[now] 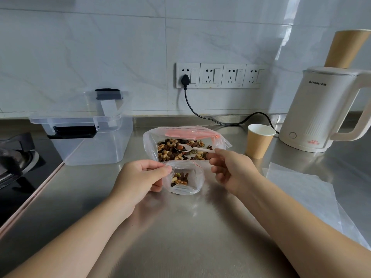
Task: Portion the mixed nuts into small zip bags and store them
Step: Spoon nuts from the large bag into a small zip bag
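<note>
Occupying the middle of the steel desk [180, 227], the large bag of mixed nuts [180, 149] lies open and serves as the reference. Left of it stands a clear storage box [96, 141] with its lid [108, 101] propped behind; beyond that box the desk edge meets a black stove [18, 163]. Right of the large bag stand a paper cup [260, 140] and a white kettle [321, 109]; clear plastic sheets [301, 189] lie nearer the viewer on that side. Bare steel stretches in front of the large bag toward the viewer. Just in front of it, the left hand [140, 177] pinches the rim of a small zip bag [185, 177] holding a few nuts. The right hand [230, 169] grips a white plastic spoon [192, 148], its loaded bowl over the large bag.
</note>
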